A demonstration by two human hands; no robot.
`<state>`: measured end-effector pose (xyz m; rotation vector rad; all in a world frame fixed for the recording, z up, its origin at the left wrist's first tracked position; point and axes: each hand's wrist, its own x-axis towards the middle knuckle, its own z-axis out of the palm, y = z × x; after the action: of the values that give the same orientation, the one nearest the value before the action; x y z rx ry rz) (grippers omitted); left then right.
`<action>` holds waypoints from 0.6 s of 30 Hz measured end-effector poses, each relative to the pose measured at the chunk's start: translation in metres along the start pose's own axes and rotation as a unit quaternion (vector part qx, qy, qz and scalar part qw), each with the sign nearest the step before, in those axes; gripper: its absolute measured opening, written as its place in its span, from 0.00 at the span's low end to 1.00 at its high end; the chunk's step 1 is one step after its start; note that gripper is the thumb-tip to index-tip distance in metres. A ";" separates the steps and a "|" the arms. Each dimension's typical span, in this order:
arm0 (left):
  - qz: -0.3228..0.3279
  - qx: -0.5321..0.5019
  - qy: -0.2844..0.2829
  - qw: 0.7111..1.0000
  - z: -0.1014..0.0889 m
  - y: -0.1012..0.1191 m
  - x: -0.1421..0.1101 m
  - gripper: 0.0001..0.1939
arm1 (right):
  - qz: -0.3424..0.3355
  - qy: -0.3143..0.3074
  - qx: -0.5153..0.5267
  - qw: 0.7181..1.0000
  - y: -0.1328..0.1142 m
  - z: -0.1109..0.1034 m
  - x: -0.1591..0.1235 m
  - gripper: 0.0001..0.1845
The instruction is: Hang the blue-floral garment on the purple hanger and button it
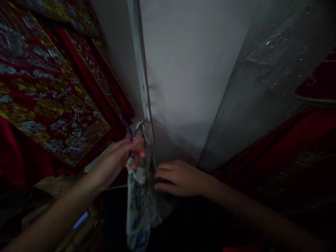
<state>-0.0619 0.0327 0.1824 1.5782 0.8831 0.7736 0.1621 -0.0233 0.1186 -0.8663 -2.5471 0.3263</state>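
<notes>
A crumpled, partly see-through piece with a bluish and whitish pattern, like a bag or thin cloth, hangs down in the middle. My left hand has its fingers curled round the upper part of it. From the same hand a thin purple strip sticks up to the left; its lower end is hidden by the fingers. On the other side, my right hand is bent with its fingertips beside the crumpled piece. A gap shows between its thumb and fingers, and what the fingertips touch is too dark to make out.
Red fabric with gold and silver embroidery hangs at left. A pale panel with a narrow upright edge strip stands ahead. Shiny clear plastic and dark red fabric lie at right. A lit bluish rectangle shows lower left.
</notes>
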 end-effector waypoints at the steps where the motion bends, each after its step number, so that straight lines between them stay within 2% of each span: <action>1: -0.006 0.037 -0.008 0.999 -0.008 -0.005 -0.009 0.19 | 0.017 0.042 -0.008 0.999 0.012 -0.002 0.000 0.16; 3: -0.015 0.133 -0.021 0.991 -0.027 -0.009 -0.028 0.16 | 0.051 0.152 -0.016 0.987 0.035 -0.010 0.000 0.14; 5: 0.003 0.233 -0.019 0.972 -0.043 -0.006 -0.045 0.17 | 0.078 0.259 -0.025 0.963 0.053 -0.018 0.002 0.21; 7: 0.034 0.313 -0.003 0.949 -0.055 0.002 -0.057 0.22 | 0.088 0.300 -0.012 0.950 0.062 -0.021 0.008 0.26; 8: 0.047 0.339 0.011 0.940 -0.059 0.007 -0.061 0.23 | 0.090 0.285 0.014 0.954 0.064 -0.021 0.012 0.25; 10: 0.071 0.371 0.051 0.924 -0.065 0.012 -0.064 0.25 | 0.109 0.204 0.104 0.967 0.062 -0.017 0.020 0.19; 12: 0.101 0.387 0.099 0.911 -0.069 0.010 -0.061 0.25 | 0.140 0.116 0.211 0.961 0.057 -0.013 0.025 0.27; 13: 0.116 0.392 0.121 0.905 -0.072 0.007 -0.057 0.24 | 0.153 0.093 0.258 0.950 0.053 -0.011 0.026 0.30; 15: 0.143 0.388 0.167 0.895 -0.078 -0.002 -0.046 0.23 | 0.168 0.097 0.335 0.922 0.047 -0.010 0.024 0.30; 18: 0.173 0.333 0.234 0.897 -0.088 -0.014 -0.028 0.17 | 0.214 0.177 0.425 0.861 0.044 -0.018 0.019 0.25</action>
<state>-0.1531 0.0540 0.1833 2.2419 1.3318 1.2234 0.1797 0.0238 0.1253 -0.9764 -1.5697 1.1899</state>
